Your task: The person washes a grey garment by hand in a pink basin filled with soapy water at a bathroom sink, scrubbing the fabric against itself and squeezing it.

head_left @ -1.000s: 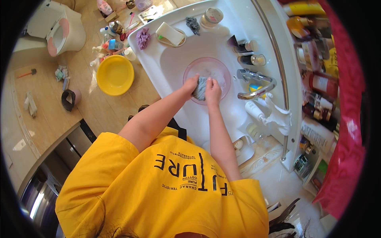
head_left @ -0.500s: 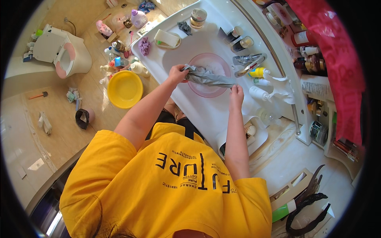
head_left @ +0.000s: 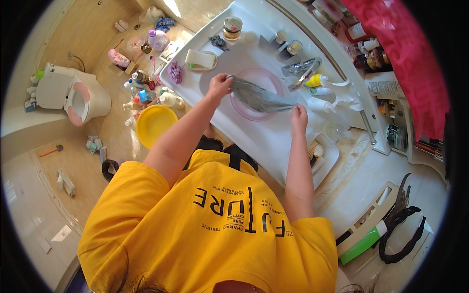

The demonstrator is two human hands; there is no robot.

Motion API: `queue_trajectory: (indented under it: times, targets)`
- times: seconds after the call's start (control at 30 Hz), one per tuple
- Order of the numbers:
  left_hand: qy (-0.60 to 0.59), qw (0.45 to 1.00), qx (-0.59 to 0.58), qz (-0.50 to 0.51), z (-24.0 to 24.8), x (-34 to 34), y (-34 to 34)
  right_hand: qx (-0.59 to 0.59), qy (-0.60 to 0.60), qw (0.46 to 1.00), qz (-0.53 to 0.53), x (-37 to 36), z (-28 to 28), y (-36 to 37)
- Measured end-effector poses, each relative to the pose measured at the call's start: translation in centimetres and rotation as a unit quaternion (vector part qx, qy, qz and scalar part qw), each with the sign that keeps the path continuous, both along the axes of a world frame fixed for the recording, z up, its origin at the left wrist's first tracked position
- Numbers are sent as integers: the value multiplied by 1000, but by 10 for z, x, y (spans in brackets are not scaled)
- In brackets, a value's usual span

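A wet-looking grey cloth (head_left: 261, 96) is stretched between my two hands above a pink translucent basin (head_left: 250, 116) in the white sink. My left hand (head_left: 220, 87) pinches its left end, and my right hand (head_left: 299, 117) grips the right end. The cloth hangs slack in the middle and hides part of the basin. Behind the basin, the chrome faucet (head_left: 301, 67) stands on the sink's back ledge. A soap bar (head_left: 201, 59) lies in a dish at the left of the sink.
On the sink ledge are a glass jar (head_left: 232, 28), a purple scrunchie (head_left: 175, 73) and a yellow-capped bottle (head_left: 316, 80). A yellow basin (head_left: 156, 126) and several bottles stand on the floor at left, near the toilet (head_left: 78, 97). A metal rail (head_left: 322, 49) runs behind the sink.
The grey cloth was bunched and twisted; now it is spread flatter. My right hand has moved a little to the right and down. Both hands keep their hold, and the view has shifted slightly.
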State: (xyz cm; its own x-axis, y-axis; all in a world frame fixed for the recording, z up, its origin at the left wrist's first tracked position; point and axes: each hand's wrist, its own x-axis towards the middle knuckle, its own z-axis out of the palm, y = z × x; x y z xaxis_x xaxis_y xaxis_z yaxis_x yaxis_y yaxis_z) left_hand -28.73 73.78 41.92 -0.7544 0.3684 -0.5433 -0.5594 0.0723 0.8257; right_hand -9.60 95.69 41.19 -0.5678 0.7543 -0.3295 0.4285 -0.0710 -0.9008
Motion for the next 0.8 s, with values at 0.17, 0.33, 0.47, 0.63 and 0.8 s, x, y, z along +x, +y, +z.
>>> queue_trajectory:
  times: [0.17, 0.33, 0.47, 0.63, 0.8]
  targets:
    - [-36, 974, 189, -119, 27, -16, 10, -169, 166, 971, -21, -29, 23, -24]
    - [-18, 965, 116, -236, -27, 10, 16, 71, -82, 992, 69, -17, -33, -30]
    - [1, 961, -14, -277, -71, 43, 12, 222, -178, 933, 218, -11, -60, -47]
    - [-3, 951, -99, -292, -102, 63, 23, 267, -185, 917, 233, -28, -74, -37]
    - [128, 965, -178, -144, -114, 57, 50, 366, -123, 883, 268, -84, -99, -17]
